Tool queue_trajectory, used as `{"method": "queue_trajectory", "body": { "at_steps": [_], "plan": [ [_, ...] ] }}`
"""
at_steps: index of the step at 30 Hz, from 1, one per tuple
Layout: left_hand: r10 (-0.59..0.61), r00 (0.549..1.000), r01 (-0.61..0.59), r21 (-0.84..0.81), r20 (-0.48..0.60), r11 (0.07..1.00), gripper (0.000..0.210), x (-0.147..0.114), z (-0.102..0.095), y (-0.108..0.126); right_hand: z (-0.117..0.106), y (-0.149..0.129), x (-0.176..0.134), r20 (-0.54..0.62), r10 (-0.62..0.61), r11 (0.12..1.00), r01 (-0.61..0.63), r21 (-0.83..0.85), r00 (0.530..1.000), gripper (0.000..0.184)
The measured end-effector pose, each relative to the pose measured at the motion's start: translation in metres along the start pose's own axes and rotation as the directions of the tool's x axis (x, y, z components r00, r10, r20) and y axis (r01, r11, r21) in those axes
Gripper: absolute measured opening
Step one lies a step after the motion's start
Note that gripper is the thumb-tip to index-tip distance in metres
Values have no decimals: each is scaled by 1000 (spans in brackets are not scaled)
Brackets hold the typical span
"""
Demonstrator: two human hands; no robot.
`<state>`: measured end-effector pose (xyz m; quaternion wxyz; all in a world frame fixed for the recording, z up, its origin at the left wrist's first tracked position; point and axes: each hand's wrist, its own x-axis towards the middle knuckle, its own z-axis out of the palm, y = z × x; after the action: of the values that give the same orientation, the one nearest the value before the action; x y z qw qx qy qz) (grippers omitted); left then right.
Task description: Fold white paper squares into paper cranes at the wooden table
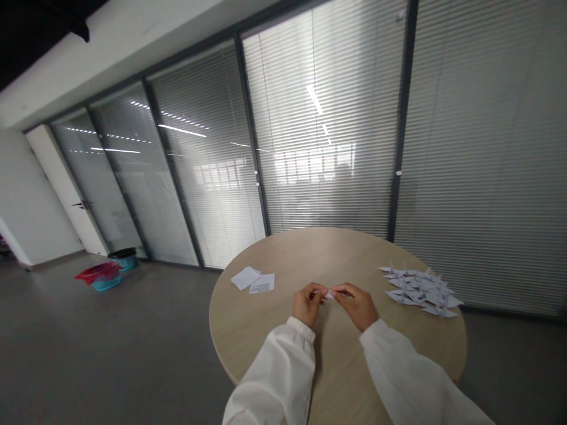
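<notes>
Over the middle of a round wooden table [328,248], my left hand [306,304] and my right hand [358,304] meet fingertip to fingertip. Both pinch a small folded piece of white paper [329,294], mostly hidden by the fingers. To the right lies a heap of folded white paper cranes [420,289] with pointed tips. Left of my hands rest a few flat square paper sheets [245,277], partly overlapping; one bears printed text.
A glass partition with blinds [328,118] stands behind the table's far edge. On the floor at the left are two blue waste baskets, one with a red liner [100,273], one with a black liner [123,254]. A white door [66,189] is at the far left.
</notes>
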<state>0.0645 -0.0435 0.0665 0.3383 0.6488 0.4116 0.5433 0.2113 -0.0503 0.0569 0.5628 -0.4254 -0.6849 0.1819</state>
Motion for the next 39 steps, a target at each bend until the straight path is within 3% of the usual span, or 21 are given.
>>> {"method": "queue_trajectory", "body": {
  "at_steps": [14,21,25,33,39],
  "plan": [
    [4,1000,-7,110,23,994,22,2,3,-15,3,2,-1,34,14,997,-12,-78,999,21],
    [166,986,-156,208,-30,966,14,1,0,-8,2,-2,0,52,-37,991,44,-126,998,18],
    [202,979,-195,177,-23,965,13,-1,1,-3,1,-4,-1,65,-55,988,64,-143,996,18],
    [122,987,-108,128,-106,986,11,3,1,-9,3,-2,0,27,15,996,-12,-93,1000,24],
    [126,984,-116,79,-125,990,15,6,0,-12,3,3,0,18,31,996,-29,-87,999,26]
  ]
}}
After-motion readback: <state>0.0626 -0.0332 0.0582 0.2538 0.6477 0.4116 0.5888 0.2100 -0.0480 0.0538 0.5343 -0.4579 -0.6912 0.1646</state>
